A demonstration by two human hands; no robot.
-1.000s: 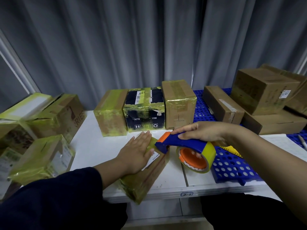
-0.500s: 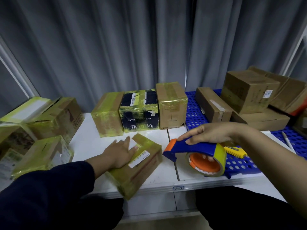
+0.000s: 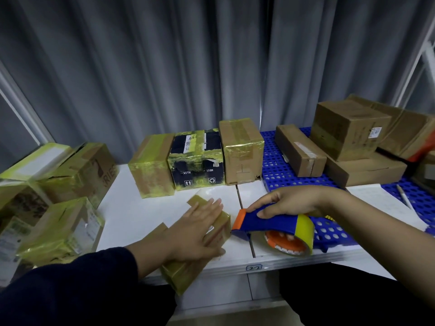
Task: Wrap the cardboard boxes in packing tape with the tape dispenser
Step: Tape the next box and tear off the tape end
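Left hand slid further onto box, fingers flat; right hand gripping tape dispenser brought nose beside box

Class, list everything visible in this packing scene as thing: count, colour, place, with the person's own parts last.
small box: one, brown with yellow tape, table's front edge
tape dispenser: one, blue and orange, yellow roll, beside small box
taped boxes: three, yellow-taped, back row; more piled left
brown boxes: at least four, brown, on mat
mat: one, blue, right
table: one, white, underneath
curtains: count unclear, grey, behind
pen: one, white, far right
left grip: one, bare, flat on small box
right grip: one, bare, holding tape dispenser
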